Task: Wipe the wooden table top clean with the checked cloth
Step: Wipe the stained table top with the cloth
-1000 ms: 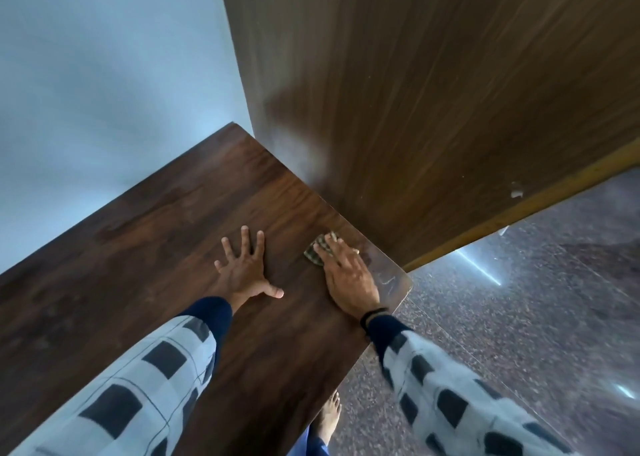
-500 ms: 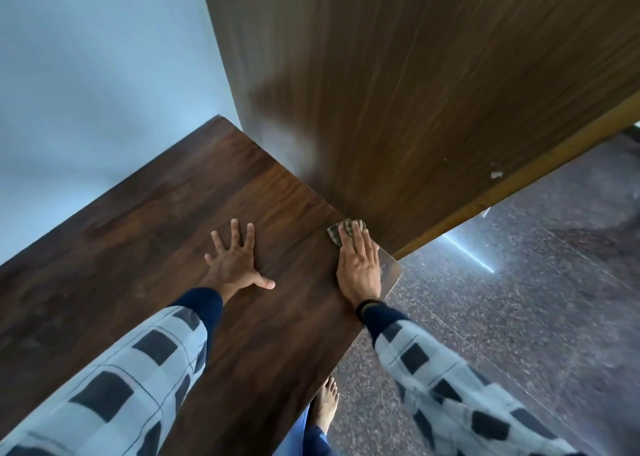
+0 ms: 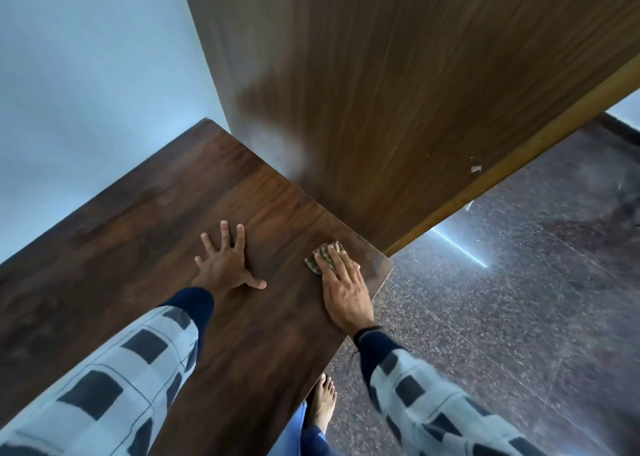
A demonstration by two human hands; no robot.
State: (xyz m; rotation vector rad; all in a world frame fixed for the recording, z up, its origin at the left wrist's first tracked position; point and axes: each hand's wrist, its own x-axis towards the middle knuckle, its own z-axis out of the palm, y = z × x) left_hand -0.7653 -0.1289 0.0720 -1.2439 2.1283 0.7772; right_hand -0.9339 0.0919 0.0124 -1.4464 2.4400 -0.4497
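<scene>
The dark wooden table top (image 3: 145,247) runs from the lower left to a rounded corner at the right. A small folded checked cloth (image 3: 320,256) lies near that corner. My right hand (image 3: 344,294) lies flat on the cloth with straight fingers, pressing it onto the wood; most of the cloth is hidden under the fingers. My left hand (image 3: 225,265) rests flat on the table with fingers spread, a hand's width left of the cloth, holding nothing.
A tall brown wooden panel (image 3: 398,91) stands against the table's far right edge. A pale blue wall (image 3: 86,74) borders the table's far side. Speckled dark floor (image 3: 502,317) lies to the right, and my bare foot (image 3: 323,403) stands below the table edge.
My right hand slid the cloth toward the panel, then back a little toward me near the corner. My left hand stayed planted on the table.
</scene>
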